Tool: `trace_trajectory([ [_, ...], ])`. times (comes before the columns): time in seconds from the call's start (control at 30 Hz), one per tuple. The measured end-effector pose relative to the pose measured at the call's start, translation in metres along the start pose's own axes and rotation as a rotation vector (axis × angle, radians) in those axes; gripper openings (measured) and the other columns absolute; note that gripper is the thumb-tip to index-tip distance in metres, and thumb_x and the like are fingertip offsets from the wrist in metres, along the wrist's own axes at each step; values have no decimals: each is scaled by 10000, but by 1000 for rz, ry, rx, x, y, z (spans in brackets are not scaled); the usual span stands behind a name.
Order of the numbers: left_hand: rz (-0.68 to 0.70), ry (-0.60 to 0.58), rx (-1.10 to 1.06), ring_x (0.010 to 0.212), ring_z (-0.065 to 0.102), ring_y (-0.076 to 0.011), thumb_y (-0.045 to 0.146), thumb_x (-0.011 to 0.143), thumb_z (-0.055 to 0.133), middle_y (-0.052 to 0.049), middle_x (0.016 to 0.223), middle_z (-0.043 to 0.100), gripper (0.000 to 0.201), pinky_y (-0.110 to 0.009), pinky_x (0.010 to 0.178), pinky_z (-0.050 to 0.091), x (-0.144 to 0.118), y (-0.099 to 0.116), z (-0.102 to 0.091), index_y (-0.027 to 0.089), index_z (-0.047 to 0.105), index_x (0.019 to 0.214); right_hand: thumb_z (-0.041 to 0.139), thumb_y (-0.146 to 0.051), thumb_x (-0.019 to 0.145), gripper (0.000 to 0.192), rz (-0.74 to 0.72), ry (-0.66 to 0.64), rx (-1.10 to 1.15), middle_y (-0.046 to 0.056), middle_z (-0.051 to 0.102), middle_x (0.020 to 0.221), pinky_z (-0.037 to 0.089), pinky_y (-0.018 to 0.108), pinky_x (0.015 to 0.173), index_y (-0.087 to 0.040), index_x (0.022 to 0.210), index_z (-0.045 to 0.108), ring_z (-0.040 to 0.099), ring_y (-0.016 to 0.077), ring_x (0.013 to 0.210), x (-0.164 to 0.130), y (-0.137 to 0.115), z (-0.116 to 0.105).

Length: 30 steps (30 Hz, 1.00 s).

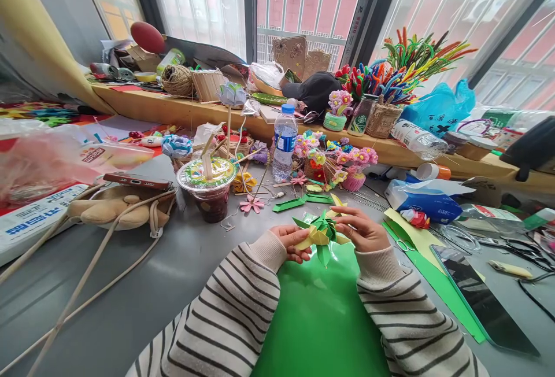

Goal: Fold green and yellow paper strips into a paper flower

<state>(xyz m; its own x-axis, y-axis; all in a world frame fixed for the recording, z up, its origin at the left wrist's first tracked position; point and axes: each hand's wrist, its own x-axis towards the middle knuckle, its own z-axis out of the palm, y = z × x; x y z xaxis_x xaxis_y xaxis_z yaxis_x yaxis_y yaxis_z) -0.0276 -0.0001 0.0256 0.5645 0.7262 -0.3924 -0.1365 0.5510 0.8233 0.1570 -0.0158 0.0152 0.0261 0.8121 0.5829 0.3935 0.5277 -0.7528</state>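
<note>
Between my two hands is a folded paper flower (319, 232) with green and yellow pointed petals. My left hand (291, 243) pinches it from the left, by a yellow petal. My right hand (361, 228) has its fingers closed on the right side, at the upper right petals. The flower is held above a glossy green sheet (323, 313) on the grey table. Just beyond it lie green folded paper strips (290, 203) and a yellow piece near my right fingertips. Parts of the flower are hidden behind my fingers.
A lidded drink cup (212, 192) and a water bottle (285, 143) stand beyond my hands. To the left lies a tan bag (119, 209) with a phone on it. On the right are a tablet (481, 296), scissors (529, 252) and a blue tissue pack (422, 199).
</note>
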Motion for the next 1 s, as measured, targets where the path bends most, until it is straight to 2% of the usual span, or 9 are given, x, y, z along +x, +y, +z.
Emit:
trace_trajectory([
  [0.13,104,114,-36,491,599,-121,334,461,708,-26,533,621,351,-174,452,456,0,1,3,108,545,674,547,-252,691,138,42,140,-62,56,565,933,482,306,685,-217,813,600,530,168,891,2,-7,-4],
  [0.2,181,193,-38,533,611,-139,314,447,717,-28,578,629,346,-200,492,474,2,-1,4,109,542,663,545,-246,691,154,-19,220,-140,63,517,977,494,286,639,-218,838,585,513,168,905,3,-15,-4],
  [0.3,252,240,2,540,609,-155,314,417,725,-25,596,621,360,-236,507,480,7,-6,5,103,545,646,586,-240,655,105,-254,113,-371,56,500,1001,463,327,733,-225,757,607,484,186,925,2,-26,2],
  [0.33,265,239,13,541,609,-160,317,408,727,-27,607,621,370,-250,511,481,9,-8,5,101,547,648,596,-247,646,118,-294,42,-433,58,484,1030,464,323,718,-228,761,610,469,194,939,1,-28,4],
  [0.37,286,235,23,547,608,-162,323,413,723,-32,617,622,372,-262,522,482,11,-10,5,99,548,653,600,-261,642,126,-315,33,-483,60,480,1045,461,326,703,-226,762,612,459,202,940,1,-30,7],
  [0.53,347,230,46,555,603,-164,343,422,711,-28,591,610,351,-288,556,482,14,-17,4,109,510,589,602,-301,637,146,-312,65,-593,65,470,1068,432,351,722,-210,751,592,462,204,913,-2,-30,13],
  [0.67,362,262,49,554,603,-167,355,418,709,-22,605,604,366,-291,547,484,14,-18,5,116,498,598,606,-294,630,156,-306,81,-583,76,431,1099,436,343,718,-200,751,577,450,207,935,-2,-31,12],
  [0.8,377,221,89,560,599,-158,354,460,693,-12,578,596,342,-284,556,480,14,-19,5,126,475,591,610,-298,624,116,-288,53,-597,62,429,1115,418,366,746,-217,706,596,419,227,974,-3,-25,15],
  [1.0,416,192,113,532,578,-127,360,469,686,14,529,569,352,-265,571,475,15,-22,6,123,513,663,580,-296,654,98,-240,92,-521,51,471,1082,411,369,744,-207,615,577,427,220,961,-5,-19,21],
])
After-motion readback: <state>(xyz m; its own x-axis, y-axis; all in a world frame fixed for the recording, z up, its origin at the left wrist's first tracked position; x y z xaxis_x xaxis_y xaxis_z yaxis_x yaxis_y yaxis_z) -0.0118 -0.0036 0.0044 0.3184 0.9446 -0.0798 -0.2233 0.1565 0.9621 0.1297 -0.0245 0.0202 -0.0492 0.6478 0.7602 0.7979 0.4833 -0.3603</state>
